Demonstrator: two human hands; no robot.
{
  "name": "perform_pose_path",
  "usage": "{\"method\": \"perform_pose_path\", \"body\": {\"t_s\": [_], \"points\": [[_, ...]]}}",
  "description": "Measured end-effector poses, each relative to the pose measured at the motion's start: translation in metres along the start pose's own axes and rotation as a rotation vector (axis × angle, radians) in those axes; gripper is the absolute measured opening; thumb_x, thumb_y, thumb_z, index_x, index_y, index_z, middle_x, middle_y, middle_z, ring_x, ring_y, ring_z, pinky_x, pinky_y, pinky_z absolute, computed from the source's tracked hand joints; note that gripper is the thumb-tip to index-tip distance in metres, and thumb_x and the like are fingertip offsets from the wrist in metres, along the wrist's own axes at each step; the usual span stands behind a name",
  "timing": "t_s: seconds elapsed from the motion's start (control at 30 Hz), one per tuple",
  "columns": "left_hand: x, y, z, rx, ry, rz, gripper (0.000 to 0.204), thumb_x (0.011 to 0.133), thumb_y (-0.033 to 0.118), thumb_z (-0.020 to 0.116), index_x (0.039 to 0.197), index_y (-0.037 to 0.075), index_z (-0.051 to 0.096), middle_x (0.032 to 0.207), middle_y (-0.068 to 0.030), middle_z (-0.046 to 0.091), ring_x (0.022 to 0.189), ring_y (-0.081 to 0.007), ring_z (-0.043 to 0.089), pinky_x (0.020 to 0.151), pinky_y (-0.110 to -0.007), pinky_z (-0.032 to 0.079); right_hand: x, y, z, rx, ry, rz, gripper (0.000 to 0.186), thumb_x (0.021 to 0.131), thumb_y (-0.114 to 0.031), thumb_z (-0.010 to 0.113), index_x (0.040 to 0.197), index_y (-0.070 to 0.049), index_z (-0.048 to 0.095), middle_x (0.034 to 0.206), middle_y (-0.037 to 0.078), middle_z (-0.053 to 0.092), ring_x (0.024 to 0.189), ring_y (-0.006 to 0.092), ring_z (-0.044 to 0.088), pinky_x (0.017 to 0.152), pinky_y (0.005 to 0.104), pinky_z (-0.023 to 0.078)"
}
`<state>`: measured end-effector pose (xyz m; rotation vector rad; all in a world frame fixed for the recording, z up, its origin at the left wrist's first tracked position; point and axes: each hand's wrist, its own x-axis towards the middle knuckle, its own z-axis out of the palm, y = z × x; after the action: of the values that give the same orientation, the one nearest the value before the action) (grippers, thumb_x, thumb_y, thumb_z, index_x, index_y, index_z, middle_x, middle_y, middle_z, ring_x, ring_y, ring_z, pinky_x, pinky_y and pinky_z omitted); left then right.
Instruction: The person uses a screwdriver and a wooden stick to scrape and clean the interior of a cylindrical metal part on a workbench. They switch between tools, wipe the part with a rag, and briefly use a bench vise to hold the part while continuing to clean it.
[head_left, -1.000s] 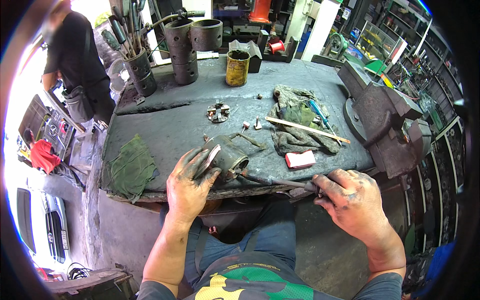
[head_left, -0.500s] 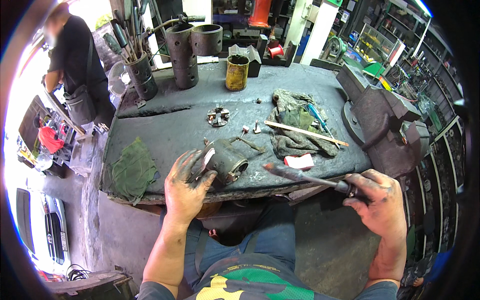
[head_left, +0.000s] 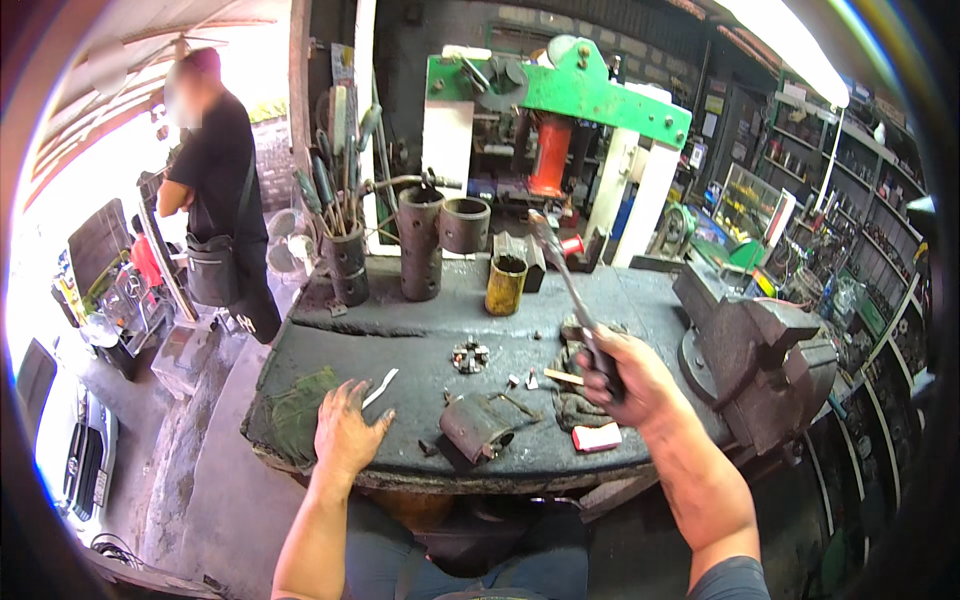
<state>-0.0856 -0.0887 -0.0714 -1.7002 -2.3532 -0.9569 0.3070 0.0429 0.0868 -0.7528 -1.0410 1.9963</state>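
My right hand (head_left: 625, 375) grips the dark handle of a soldering iron (head_left: 568, 270), raised above the bench with its thick brownish tip pointing up and away. At the bench's left part, my left hand (head_left: 350, 430) has its thumb apart, and a thin white strip (head_left: 380, 388) sticks out from its fingers. A green cloth (head_left: 295, 410) lies beside that hand. A dark, open-ended motor housing (head_left: 475, 428) with a wire lead lies on its side between my hands. Beyond it sits a round brush holder (head_left: 470, 357). A pink-and-white block (head_left: 597, 438) lies near the front edge.
A large vise (head_left: 755, 345) stands on the bench's right end. At the back are a yellow can (head_left: 506, 287), dark metal cylinders (head_left: 421, 245) and a holder of tools (head_left: 347, 265). A crumpled rag (head_left: 575, 410) lies under my right hand. Another person (head_left: 222, 180) stands at the left.
My view has tilted up. My right hand has lifted the soldering iron, turning its tip upward and away. My left hand has moved left, off the motor housing, with the white strip.
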Motion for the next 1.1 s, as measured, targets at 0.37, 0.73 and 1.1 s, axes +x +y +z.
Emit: {"method": "perform_pose_path", "body": {"t_s": [0.37, 0.73, 1.1], "points": [[-0.004, -0.010, 0.005, -0.183, 0.275, 0.065, 0.049, 0.087, 0.027, 0.091, 0.129, 0.008, 0.076, 0.135, -0.0153, 0.074, 0.132, -0.0399, 0.065, 0.117, -0.050, 0.049, 0.229, -0.007, 0.118, 0.152, 0.041, -0.112, 0.030, 0.118, -0.036, 0.063, 0.109, -0.008, 0.061, 0.086, 0.006, 0.067, 0.068, 0.0149, 0.065, 0.057, 0.0296, 0.058], [-0.004, -0.019, 0.013, -0.178, 0.330, 0.096, 0.052, 0.087, 0.021, 0.091, 0.134, 0.010, 0.072, 0.135, -0.0149, 0.071, 0.133, -0.0407, 0.063, 0.118, -0.053, 0.048, 0.159, -0.032, -0.024, -1.865, 0.318, -0.579, 0.059, 0.109, -0.031, 0.073, 0.161, -0.007, 0.061, 0.140, 0.026, 0.076, 0.129, 0.0421, 0.074, 0.112, 0.0511, 0.058], [-0.004, -0.019, 0.019, -0.069, 0.302, 0.072, 0.054, 0.088, 0.019, 0.089, 0.139, 0.011, 0.073, 0.142, -0.0142, 0.071, 0.136, -0.0398, 0.063, 0.122, -0.052, 0.046, 0.092, 0.030, -0.203, -2.104, 0.575, -0.278, 0.022, 0.094, 0.000, 0.061, 0.101, 0.007, 0.081, 0.129, 0.044, 0.072, 0.112, 0.0498, 0.079, 0.101, 0.0550, 0.065]]}}
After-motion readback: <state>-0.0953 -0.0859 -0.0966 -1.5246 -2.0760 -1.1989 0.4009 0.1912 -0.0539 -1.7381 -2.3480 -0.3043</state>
